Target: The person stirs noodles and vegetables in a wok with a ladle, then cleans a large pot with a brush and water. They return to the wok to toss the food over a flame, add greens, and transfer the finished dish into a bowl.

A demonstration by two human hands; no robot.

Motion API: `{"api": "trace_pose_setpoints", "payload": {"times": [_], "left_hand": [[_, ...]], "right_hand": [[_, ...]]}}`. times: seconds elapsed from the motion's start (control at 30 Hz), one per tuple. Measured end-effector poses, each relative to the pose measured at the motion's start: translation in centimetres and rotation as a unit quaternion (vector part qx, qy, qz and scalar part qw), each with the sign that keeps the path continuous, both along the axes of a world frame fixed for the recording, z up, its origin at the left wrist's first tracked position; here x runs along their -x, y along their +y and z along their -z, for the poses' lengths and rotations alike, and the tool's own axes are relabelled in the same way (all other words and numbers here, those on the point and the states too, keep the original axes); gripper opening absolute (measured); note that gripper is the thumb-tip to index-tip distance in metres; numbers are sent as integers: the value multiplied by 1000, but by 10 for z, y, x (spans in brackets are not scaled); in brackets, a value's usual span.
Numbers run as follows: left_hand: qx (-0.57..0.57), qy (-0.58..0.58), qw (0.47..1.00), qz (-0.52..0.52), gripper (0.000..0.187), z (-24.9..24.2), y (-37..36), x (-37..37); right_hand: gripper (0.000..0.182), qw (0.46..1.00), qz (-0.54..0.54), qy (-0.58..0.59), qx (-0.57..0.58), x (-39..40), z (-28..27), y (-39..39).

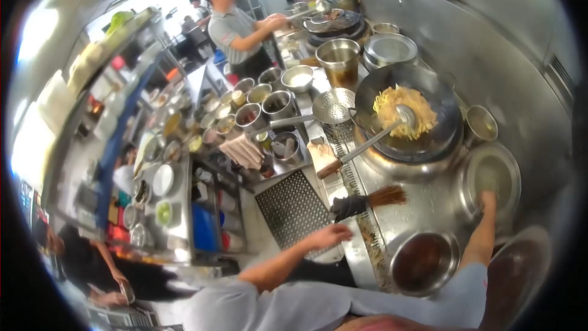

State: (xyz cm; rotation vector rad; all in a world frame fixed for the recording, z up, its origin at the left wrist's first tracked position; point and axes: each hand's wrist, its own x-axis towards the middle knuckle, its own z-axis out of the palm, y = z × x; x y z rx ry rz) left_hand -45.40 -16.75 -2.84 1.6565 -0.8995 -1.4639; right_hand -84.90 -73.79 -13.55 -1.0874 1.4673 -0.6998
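Grey clothing (294, 306) lies nearest the camera; both forearms extend forward from it. Left hand (331, 236): fingers loosely extended, gripping nothing, positioned at the near edge of the worktop (395, 224). Right hand (488, 198): lowered into the basin (512, 179); the fingers are indistinct, so whether they grip anything cannot be told.

The brush (387, 197) lies on the worktop just beyond the left hand, bristles pointing to that hand's right. The pot (454, 263), with dark red contents, stands between the hands, nearer the body than the right hand. The wok (444, 89) sits ahead of both hands, forward and left of the right hand, and contains the food (386, 107). The ladle (404, 114) rests with its head on the food; its handle slopes over the wok rim toward the left hand, ending beside a cloth (321, 154). The strainer (332, 106) lies farther from the left hand than the cloth. Well beyond both hands stands a co-worker (236, 29).
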Motion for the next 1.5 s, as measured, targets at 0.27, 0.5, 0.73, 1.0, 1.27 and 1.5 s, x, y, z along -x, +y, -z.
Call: {"api": "trace_pose_setpoints", "payload": {"times": [0.27,0.5,0.73,1.0,1.27,1.5], "left_hand": [[-48,281,958,30,24,69,-336,107],[-6,523,842,-133,40,31,-322,98],[115,-731,672,-19,43,50,-178,-17],[49,-543,829,121,41,69,-96,-31],[-68,218,968,-108,33,34,-15,-24],[133,341,906,-213,57,-6,70,43]], "right_hand": [[31,924,-269,-203,-178,-126,-110,116],[32,910,-367,-53,-183,-199,-118,155],[24,731,-465,437,240,-240,-143,165],[33,721,-537,274,342,-292,-170,303],[55,922,-322,121,175,-228,-155,537],[67,898,-205,249,299,-200,-149,619]]}}
